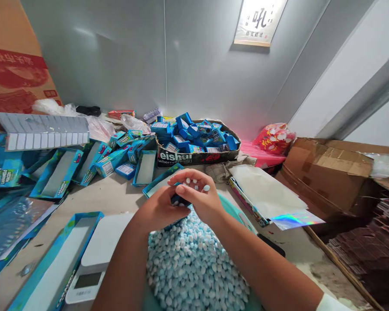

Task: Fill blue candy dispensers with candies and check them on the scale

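My right hand (202,196) is cupped palm up, with several small white and pale-blue candies (196,187) lying in the palm and fingers. My left hand (162,207) meets it from the left, its fingers closed around a small blue box (179,199) that the two hands mostly hide. Directly below both hands, a heap of pale-blue and white candies (194,259) fills a teal basin (233,209). Just behind the left hand lies an open blue display box (160,179).
A white digital scale (100,246) stands left beside a long open blue tray (61,263). Behind, a black carton (197,159) holds many small blue boxes. White sheets (266,190) and a brown cardboard box (324,168) are at right. More blue display boxes (56,172) crowd the left.
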`<move>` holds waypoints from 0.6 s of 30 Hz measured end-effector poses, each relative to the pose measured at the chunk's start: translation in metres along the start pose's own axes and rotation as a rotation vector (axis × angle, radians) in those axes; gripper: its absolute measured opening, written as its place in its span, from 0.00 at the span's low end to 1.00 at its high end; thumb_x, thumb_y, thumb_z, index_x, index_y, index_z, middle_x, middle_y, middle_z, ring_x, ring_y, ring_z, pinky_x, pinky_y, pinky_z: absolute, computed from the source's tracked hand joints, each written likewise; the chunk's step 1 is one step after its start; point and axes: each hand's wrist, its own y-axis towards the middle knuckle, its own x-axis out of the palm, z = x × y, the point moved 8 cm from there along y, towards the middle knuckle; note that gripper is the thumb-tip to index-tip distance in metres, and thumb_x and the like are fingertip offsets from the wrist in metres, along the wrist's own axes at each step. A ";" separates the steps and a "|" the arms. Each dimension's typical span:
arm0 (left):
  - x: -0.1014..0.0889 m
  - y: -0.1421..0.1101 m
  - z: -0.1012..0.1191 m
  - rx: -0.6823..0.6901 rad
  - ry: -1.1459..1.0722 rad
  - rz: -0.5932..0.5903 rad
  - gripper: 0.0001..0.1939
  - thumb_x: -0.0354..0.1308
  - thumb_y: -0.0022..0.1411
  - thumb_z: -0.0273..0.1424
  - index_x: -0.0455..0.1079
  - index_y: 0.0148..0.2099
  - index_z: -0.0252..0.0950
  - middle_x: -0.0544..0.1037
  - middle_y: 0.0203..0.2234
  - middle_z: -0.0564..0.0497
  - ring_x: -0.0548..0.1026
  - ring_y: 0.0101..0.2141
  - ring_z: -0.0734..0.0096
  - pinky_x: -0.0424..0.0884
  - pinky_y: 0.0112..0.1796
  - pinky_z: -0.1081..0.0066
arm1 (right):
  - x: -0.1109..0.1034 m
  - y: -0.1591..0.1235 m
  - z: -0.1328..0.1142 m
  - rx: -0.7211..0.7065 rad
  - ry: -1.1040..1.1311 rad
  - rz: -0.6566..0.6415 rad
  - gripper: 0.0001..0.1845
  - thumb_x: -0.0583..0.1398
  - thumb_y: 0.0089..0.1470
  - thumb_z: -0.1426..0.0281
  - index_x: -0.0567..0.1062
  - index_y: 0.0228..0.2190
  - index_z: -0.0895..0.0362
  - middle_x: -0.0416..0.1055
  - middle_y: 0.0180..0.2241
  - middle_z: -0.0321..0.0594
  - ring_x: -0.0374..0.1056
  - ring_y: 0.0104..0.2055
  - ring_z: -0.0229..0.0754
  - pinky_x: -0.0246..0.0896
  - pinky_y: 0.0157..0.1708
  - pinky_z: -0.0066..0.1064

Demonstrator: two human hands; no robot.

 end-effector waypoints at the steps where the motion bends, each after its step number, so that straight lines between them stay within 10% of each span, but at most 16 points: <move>1: 0.000 0.000 0.000 0.004 -0.004 -0.008 0.17 0.59 0.53 0.25 0.74 0.47 0.35 0.79 0.42 0.50 0.77 0.45 0.58 0.73 0.41 0.69 | 0.001 0.000 -0.001 -0.010 -0.009 -0.015 0.11 0.69 0.52 0.58 0.82 0.32 0.53 0.77 0.36 0.41 0.72 0.42 0.46 0.67 0.45 0.36; 11: -0.002 0.001 -0.005 -0.072 0.042 0.033 0.14 0.62 0.51 0.27 0.78 0.42 0.36 0.80 0.36 0.54 0.76 0.38 0.65 0.68 0.37 0.71 | 0.002 -0.007 0.001 -0.059 0.007 -0.065 0.46 0.46 0.56 0.32 0.84 0.40 0.55 0.78 0.43 0.48 0.72 0.50 0.53 0.65 0.53 0.42; 18: -0.003 0.001 -0.004 -0.038 0.090 0.054 0.17 0.62 0.51 0.25 0.77 0.45 0.40 0.81 0.43 0.56 0.77 0.46 0.64 0.69 0.45 0.70 | -0.005 -0.002 0.008 0.044 0.177 0.054 0.31 0.55 0.61 0.43 0.83 0.39 0.55 0.81 0.36 0.44 0.76 0.43 0.48 0.70 0.48 0.41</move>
